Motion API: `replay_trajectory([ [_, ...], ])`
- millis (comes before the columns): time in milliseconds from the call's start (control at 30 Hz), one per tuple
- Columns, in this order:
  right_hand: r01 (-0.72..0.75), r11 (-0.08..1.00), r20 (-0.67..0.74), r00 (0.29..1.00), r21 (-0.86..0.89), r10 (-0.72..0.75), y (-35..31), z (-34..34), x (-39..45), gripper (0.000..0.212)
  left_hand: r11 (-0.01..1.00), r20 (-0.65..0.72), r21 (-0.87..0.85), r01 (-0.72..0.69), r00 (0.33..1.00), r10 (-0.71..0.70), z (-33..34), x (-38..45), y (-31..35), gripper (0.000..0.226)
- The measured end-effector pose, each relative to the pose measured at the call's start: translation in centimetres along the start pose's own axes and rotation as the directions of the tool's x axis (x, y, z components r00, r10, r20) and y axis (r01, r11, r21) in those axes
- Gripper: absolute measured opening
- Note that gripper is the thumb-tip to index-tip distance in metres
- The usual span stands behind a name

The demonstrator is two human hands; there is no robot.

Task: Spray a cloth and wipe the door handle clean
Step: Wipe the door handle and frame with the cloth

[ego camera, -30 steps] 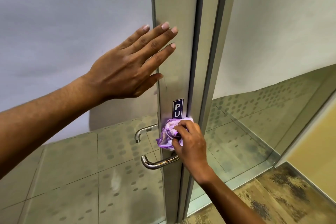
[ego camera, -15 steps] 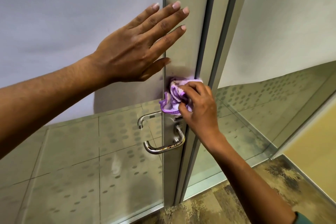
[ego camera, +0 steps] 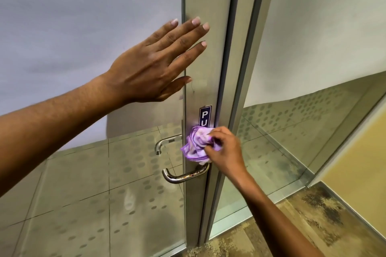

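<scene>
Bunching a purple-and-white cloth (ego camera: 197, 145) in its fingers, the right hand (ego camera: 226, 153) presses the wad against the metal door stile (ego camera: 208, 58) at lower centre of the frame, just above the chrome lever handle (ego camera: 183, 175) and just below a blue sign (ego camera: 205, 116) showing the letters "PU". The cloth's lower edge seems to touch the handle's root, though motion blur makes that uncertain. The left hand (ego camera: 154, 67) lies flat in the upper centre, fingers spread and gripping nothing, palm across the edge where frosted glass (ego camera: 83, 27) meets the stile, apparently bracing the door. 1 more lever (ego camera: 165, 144) shows through the glass on the far side. The cloth looks soft, light and limp, so a full-fisted wad suits it. The handle is rigid, polished and likely slick; wrapping the cloth around its bar and sliding along should clean it best.
</scene>
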State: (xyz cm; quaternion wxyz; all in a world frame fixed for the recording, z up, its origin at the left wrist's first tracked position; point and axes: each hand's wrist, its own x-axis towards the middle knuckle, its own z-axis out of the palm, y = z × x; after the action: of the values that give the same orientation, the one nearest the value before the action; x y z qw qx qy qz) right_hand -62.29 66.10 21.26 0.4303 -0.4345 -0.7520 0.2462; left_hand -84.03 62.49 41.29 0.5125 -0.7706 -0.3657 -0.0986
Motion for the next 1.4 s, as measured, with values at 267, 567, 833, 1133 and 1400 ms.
replay_trajectory([
  [267,-0.426,0.467,0.283,0.895,0.775,0.346,3.5,-6.5,-2.4,0.03,1.0,-0.014,0.022,0.001,1.0,-0.001,0.3,0.0,-0.2,0.064],
  [567,-0.684,0.403,0.381,0.697,0.609,0.607,2.6,0.4,-4.8,0.016,1.0,-0.005,0.017,0.007,1.0,-0.007,0.2,0.0,-0.1,0.064],
  [833,-0.72,0.361,0.294,0.61,0.593,0.736,0.8,5.8,-4.7,0.033,1.0,-0.003,0.022,0.01,1.0,-0.01,0.3,0.0,-0.1,0.064],
  [1133,-0.663,0.327,0.165,0.566,0.673,0.808,0.1,7.8,-4.5,0.007,1.0,0.016,0.0,0.008,1.0,-0.008,0.4,0.0,0.0,0.065],
  [1400,-0.585,0.353,-0.016,0.502,0.73,0.865,-1.2,9.7,-5.1,0.039,1.0,0.02,-0.022,-0.003,1.0,0.004,0.4,0.0,-0.1,0.068],
])
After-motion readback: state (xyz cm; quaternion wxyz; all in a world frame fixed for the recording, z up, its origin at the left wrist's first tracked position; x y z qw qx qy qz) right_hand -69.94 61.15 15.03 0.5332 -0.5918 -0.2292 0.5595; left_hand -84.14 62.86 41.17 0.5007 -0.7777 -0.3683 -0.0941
